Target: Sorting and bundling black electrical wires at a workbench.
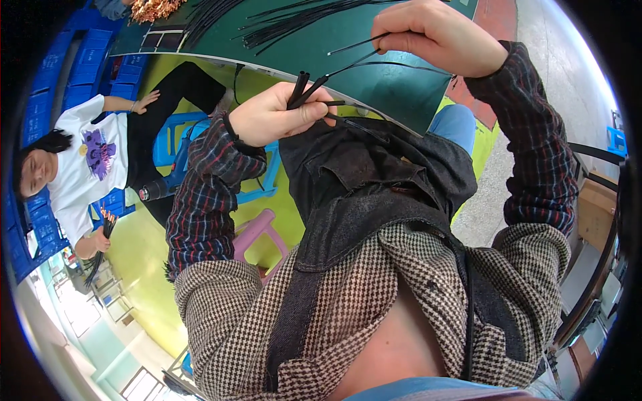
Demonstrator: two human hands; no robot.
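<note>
My left hand (267,119) is closed around several short black sleeves of tubing (299,88), which stick out between thumb and fingers just off the table's near edge. Higher and to the right, my right hand (438,39) pinches thin black cables (361,61) between thumb and fingertips. One cable runs down from that pinch to the mouth of a sleeve in my left hand; how far it enters is hidden. A second cable end (341,49) points left, free of the sleeves. Beyond my hands, a bundle of black cables (284,25) lies on the green tabletop (394,90).
On the left sits a person (93,150) holding black cables with copper ends (103,240). Near that person are a blue heat-gun-like tool (164,186), a blue stool (271,170) and blue bins (50,87). A pink stool (257,234) stands by my left arm. Copper-coloured strands (155,9) lie at the table's far left.
</note>
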